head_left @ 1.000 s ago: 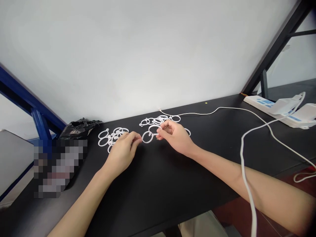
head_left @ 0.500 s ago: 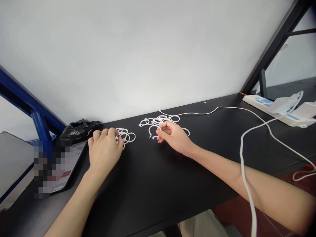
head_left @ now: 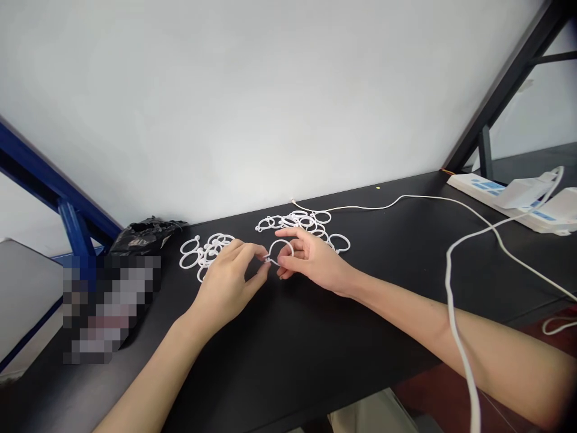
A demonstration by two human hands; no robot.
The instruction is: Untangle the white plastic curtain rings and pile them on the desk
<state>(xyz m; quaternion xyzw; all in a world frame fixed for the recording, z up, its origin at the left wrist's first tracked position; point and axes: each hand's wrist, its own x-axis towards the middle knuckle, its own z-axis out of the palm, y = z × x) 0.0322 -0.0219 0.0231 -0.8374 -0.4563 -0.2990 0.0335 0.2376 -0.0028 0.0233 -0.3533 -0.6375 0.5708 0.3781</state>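
Thin, round white ring (head_left: 282,241) held over smooth black desk (head_left: 311,355)
It is pinched by the left hand (head_left: 232,273) and the right hand (head_left: 319,260); similar rings (head_left: 291,221) are heaped behind it.

The left forearm (head_left: 157,361) reaches in from the near left, the right forearm (head_left: 419,313) from the near right. The left hand (head_left: 232,270), knuckles up, pinches with thumb and fingertips; just beside it, the right hand (head_left: 320,258) stretches its index finger leftward above the thumb.

pale wall (head_left: 288,108) behind a black tabletop (head_left: 279,349), slanting blue beam (head_left: 40,165) at left
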